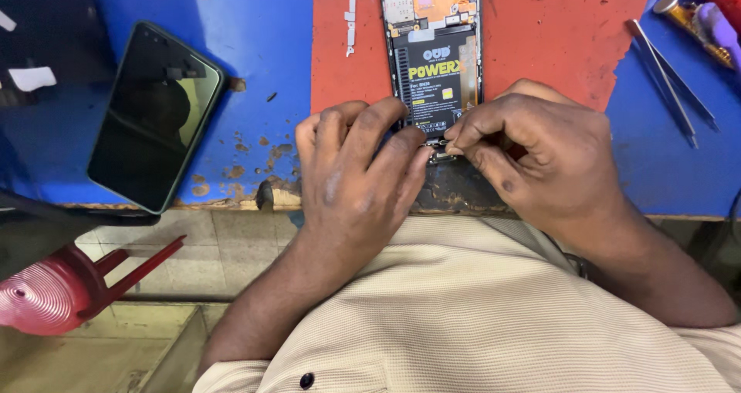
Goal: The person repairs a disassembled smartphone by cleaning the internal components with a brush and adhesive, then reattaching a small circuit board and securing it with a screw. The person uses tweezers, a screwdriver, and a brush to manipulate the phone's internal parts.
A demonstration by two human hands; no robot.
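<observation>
Beige ribbed cloth of the person's shirt (478, 316) fills the near foreground, with both forearms reaching forward over it to the edge of the surface (664, 169), which is blue and worn through to bare patches along its near lip. Left hand (359, 177) lies palm down, its fingers (386, 123) spread and curved, tips resting on the lower end of the opened phone (432, 53). Right hand (532, 154) meets it from the other side, thumb and forefinger pressed together in a pinch at the phone's bottom edge; what they grip is too small to make out. The phone lies back-side up with its cover off, on a red mat (563, 30) in the middle of the surface, lower end toward the person. A black battery (436, 80) with yellow lettering occupies its middle, and beyond that sit an orange-brown board and small metal parts at the top end. To the left, well apart on the blue area, a second phone (154, 115) lies screen up, dark and tilted. Down at the left, off the surface, a red stool (69, 285) stands on the tiled floor. Right of the mat lie metal tweezers (668, 72), and further out a brass-tipped tool (695, 18). A thin metal strip (350, 15) rests near the mat's far left edge.
</observation>
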